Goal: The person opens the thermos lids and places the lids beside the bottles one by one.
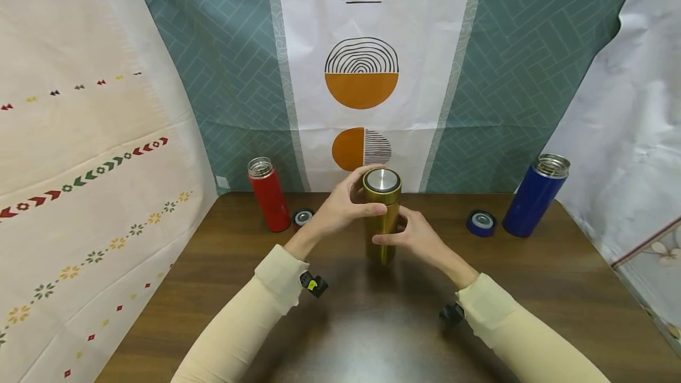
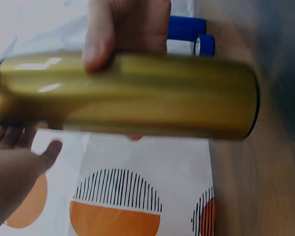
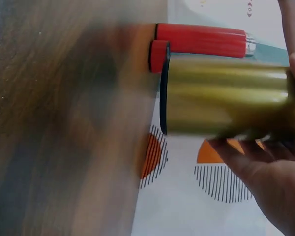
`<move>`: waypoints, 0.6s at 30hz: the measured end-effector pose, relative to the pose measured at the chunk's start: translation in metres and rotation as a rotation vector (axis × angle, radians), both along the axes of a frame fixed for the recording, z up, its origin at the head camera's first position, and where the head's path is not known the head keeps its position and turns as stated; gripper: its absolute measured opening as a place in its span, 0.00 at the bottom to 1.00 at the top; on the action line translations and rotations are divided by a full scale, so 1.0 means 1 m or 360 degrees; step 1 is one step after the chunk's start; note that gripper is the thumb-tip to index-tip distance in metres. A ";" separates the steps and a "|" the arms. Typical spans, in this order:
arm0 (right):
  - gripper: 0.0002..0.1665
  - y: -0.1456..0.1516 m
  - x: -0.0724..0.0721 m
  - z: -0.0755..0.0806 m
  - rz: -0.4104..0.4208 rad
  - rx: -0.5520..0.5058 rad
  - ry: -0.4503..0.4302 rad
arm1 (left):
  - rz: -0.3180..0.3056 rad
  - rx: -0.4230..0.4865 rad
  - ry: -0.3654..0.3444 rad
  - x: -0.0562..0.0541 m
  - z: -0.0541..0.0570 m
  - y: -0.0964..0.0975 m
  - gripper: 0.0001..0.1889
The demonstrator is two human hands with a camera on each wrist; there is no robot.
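Observation:
A gold thermos bottle (image 1: 382, 223) stands upright between both hands at the middle of the table (image 1: 367, 318), its steel-topped lid (image 1: 382, 180) on. High up, my left hand (image 1: 340, 208) curls about the lid end, thumb toward me and fingers partly hidden behind it. Lower down, my right hand (image 1: 422, 241) grips the body, its thumb across the front. The left wrist view shows the bottle's side (image 2: 167, 98) with the right thumb on it. In the right wrist view, the right hand's fingers (image 3: 236, 157) reach behind the bottle.
A red bottle (image 1: 270, 200) with a bare steel mouth stands at the back left, a red lid (image 1: 303, 217) beside it. At the back right is a blue bottle (image 1: 534, 200), also without its lid; a blue lid (image 1: 481, 223) lies next to it. Patterned cloth (image 1: 229, 87) hangs behind.

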State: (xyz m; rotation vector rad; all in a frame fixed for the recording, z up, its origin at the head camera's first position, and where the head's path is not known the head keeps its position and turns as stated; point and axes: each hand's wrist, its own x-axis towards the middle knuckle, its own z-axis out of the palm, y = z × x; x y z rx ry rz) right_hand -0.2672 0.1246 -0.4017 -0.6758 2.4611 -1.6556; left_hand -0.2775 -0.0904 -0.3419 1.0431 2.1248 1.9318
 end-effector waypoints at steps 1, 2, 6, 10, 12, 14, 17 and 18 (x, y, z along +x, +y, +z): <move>0.36 0.001 0.001 0.001 0.0034 -0.0021 -0.0021 | -0.0047 -0.0010 -0.0012 -0.001 0.002 -0.002 0.52; 0.36 0.002 0.002 0.002 0.0066 -0.0038 -0.0041 | -0.0089 -0.0023 -0.0024 -0.001 0.004 -0.004 0.53; 0.37 0.004 0.003 0.005 0.0169 -0.0059 -0.0093 | -0.0194 -0.0053 -0.0056 -0.004 0.009 -0.010 0.51; 0.37 0.003 0.003 0.004 0.0178 -0.0040 -0.0074 | -0.0176 -0.0069 -0.0067 -0.003 0.010 -0.013 0.42; 0.36 0.002 0.004 0.003 0.0144 -0.0041 -0.0054 | -0.0121 -0.0057 -0.0043 -0.001 0.008 -0.011 0.38; 0.36 0.000 0.005 0.002 0.0110 -0.0042 -0.0037 | -0.0066 -0.0021 -0.0014 0.001 0.006 -0.009 0.37; 0.37 -0.002 0.007 0.000 0.0075 -0.0060 -0.0028 | -0.0009 0.0029 0.0020 0.005 0.004 -0.005 0.38; 0.37 -0.002 0.007 -0.001 0.0071 -0.0065 -0.0030 | -0.0007 0.0042 0.0021 0.006 0.004 -0.004 0.40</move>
